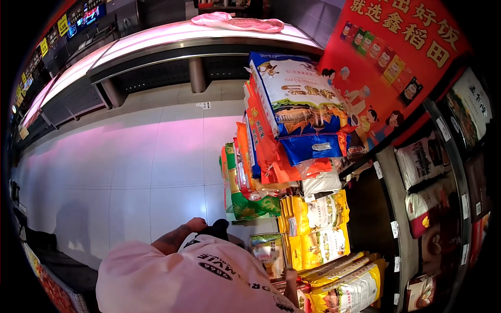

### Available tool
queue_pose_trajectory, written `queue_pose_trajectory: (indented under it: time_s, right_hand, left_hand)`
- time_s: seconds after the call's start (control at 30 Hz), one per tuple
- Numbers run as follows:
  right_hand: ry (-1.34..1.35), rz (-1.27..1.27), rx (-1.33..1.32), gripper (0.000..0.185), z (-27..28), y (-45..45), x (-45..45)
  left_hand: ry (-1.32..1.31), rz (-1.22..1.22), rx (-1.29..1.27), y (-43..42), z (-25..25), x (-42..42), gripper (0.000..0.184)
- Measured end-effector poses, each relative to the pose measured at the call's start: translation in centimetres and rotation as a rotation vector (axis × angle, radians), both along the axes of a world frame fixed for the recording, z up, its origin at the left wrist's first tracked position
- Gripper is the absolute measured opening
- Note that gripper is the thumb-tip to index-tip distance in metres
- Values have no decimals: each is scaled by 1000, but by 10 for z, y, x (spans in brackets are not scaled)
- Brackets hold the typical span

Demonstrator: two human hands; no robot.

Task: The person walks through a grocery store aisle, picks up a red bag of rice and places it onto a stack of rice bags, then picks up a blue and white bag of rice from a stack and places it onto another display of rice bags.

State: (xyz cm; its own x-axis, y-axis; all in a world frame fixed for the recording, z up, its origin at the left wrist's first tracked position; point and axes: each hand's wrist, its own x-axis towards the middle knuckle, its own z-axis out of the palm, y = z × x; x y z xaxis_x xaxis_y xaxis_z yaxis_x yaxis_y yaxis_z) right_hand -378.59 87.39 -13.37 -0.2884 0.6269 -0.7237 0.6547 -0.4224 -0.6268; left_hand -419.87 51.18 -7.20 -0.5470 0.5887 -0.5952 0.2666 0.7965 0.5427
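My left hand [197, 224] is in front of my body, low over the floor and beside a dark shoe or trouser leg [220, 228]. Its fingers look curled in, and no object shows in them. My right hand [290, 274] is lowered beside the yellow and white rice bags [347, 289]. Its fingers are small and partly hidden, so their grip is unclear. Just ahead of it are a small green and white bag [268, 255] and a stack of yellow rice bags [318, 229]. My white shirt [172, 276] covers the lower middle of the view.
A tall pile of rice sacks, with a blue and white sack [300, 99] on top, stands ahead. Shelves [399, 208] with packed bags line the right. A lit counter [172, 39] bearing a pink plastic bag [237, 23] runs across the back. Pale tiled floor [130, 156] lies left.
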Motion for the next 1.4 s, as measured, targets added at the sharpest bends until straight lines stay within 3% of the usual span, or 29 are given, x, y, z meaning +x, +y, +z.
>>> queue_pose_trajectory:
  time_s: [0.03, 0.07, 0.1, 0.17, 0.27, 0.3, 0.33, 0.4, 0.5, 0.6, 0.63, 0.67, 0.73, 0.8, 0.87, 0.9, 0.97, 1.03, 1.2, 1.23, 1.27, 1.33, 1.4]
  right_hand:
    - [-31, 42, -41, 14, -30, -3, 36]
    - [18, -131, -105, 14, -10, -24, 50]
    - [-35, -209, -234, 13, -18, -32, 72]
    - [21, -242, -194, 20, -8, -66, 92]
    - [8, -245, -225, 19, -1, -86, 95]
    - [5, -234, -243, 19, 0, -89, 88]
    - [4, -223, -250, 19, 1, -90, 82]
    - [5, -199, -260, 20, 1, -87, 64]
    - [19, -172, -256, 24, -2, -66, 28]
    - [73, -220, -109, 24, 8, -51, -32]
    - [61, -174, -83, 24, 23, -46, -59]
    - [47, -123, -62, 23, 34, -41, -81]
    - [13, -26, -36, 23, 38, -30, -112]
    - [18, -3, -17, 26, 57, -28, -142]
    - [40, 3, -8, 28, 54, -25, -159]
    - [27, 22, 14, 28, 58, -28, -167]
    - [3, 31, 31, 28, 62, -33, -176]
    - [-17, -8, -2, 27, 58, -45, -173]
    - [-32, -197, -145, 24, 43, -87, -152]
    - [-38, -238, -116, 22, 39, -101, -148]
    - [-13, -193, -80, 19, 36, -113, -141]
    - [-57, 43, -65, 15, -48, -126, -80]
    - [55, 507, 371, 14, -83, -146, -49]
  left_hand:
    - [-113, -4, -120, -1, 2, -7, 33]
    - [-224, -6, -239, 1, 4, -16, 32]
    - [-370, 99, -260, 4, 14, -19, 30]
    - [-595, 265, -209, 12, 34, -24, 26]
    - [-702, 190, 28, 30, 46, -38, 34]
    - [-679, 44, 57, 40, 54, -42, 38]
    - [-765, 174, -89, 59, 56, -46, 39]
    - [-818, 237, -111, 85, 71, -50, 41]
    - [-692, -11, -194, 114, 66, -67, 39]
    - [-980, 118, -131, 111, 8, -100, 38]
    - [-886, -173, -23, 103, 27, -111, 35]
    - [-944, 23, -100, 102, 39, -115, 36]
    - [-614, -583, 346, 71, -15, -129, 38]
    - [-129, -982, 730, 44, -52, -141, 43]
    - [-909, -82, -41, 36, -28, -137, 38]
    - [-957, 83, -131, 36, -3, -138, 30]
    - [-1020, 66, -127, 27, -19, -151, 8]
    - [-1095, 22, -117, 22, -26, -169, 11]
    - [-572, -117, -235, 27, -13, -214, 19]
    - [-510, -205, -331, 23, -39, -230, 22]
    - [-385, -249, -406, 20, -62, -242, 24]
    - [-302, -356, -493, 26, -61, -264, 27]
    - [-310, -293, -452, 35, -51, -276, 21]
